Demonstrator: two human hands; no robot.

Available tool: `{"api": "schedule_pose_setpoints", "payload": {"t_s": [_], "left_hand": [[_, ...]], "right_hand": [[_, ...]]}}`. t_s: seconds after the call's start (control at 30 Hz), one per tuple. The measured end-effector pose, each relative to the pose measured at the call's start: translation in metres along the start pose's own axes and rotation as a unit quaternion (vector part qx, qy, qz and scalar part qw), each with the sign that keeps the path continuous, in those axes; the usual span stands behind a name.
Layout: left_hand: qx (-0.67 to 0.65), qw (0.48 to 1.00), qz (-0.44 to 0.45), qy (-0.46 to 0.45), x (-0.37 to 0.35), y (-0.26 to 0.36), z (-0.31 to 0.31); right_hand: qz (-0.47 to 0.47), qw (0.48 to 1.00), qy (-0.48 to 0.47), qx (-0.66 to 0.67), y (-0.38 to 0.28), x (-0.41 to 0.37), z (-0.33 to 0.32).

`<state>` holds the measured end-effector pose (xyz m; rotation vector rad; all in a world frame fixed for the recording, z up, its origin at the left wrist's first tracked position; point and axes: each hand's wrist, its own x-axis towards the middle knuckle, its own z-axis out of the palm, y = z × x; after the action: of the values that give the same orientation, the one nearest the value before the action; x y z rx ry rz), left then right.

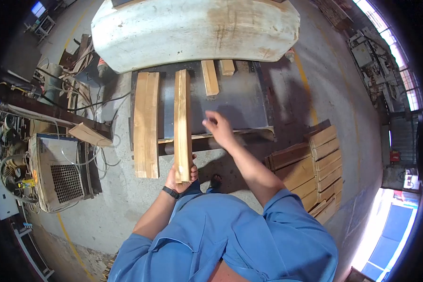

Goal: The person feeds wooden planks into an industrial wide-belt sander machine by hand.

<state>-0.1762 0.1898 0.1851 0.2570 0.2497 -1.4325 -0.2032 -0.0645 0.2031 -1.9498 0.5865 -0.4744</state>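
My left hand (183, 173) is closed around the near end of a long wooden board (181, 122), which points away from me over the dark work table (230, 113). To the right of that board, my right hand (217, 127) hovers above the table with its fingers apart and nothing in them. A wider wooden plank (146, 122) lies along the table's left side, its near end jutting past the edge. Farther back lie a shorter wooden strip (209, 77) and a small wooden block (227, 67).
A large white machine cover (192, 30) spans the table's far side. Stacked boards (322, 164) stand on the floor at right. A boxy machine with a mesh grille (66, 181), hoses and a loose wood piece (90, 135) are at left.
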Motion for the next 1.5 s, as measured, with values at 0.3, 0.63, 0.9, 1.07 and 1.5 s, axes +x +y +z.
{"api": "schedule_pose_setpoints", "payload": {"t_s": [0.3,0.63,0.9,1.07,1.5], "left_hand": [[-0.259,0.947,-0.02,-0.19,0.005,-0.019,0.003],[0.433,0.823,0.211,0.302,0.028,-0.025,-0.034],[0.594,0.714,0.203,0.309,0.026,-0.025,-0.045],[0.669,0.584,0.353,0.296,-0.02,0.027,-0.005],[0.601,0.589,0.245,0.482,-0.097,0.137,-0.104]], "right_hand": [[0.284,0.83,-0.273,0.395,-0.025,-0.063,0.042],[-0.187,0.955,-0.18,-0.141,-0.03,-0.103,-0.012],[-0.248,0.893,-0.257,-0.274,-0.002,-0.108,-0.001],[-0.274,0.881,-0.145,-0.359,-0.019,0.002,0.013],[0.102,0.959,-0.249,-0.088,-0.04,0.018,0.124]]}}
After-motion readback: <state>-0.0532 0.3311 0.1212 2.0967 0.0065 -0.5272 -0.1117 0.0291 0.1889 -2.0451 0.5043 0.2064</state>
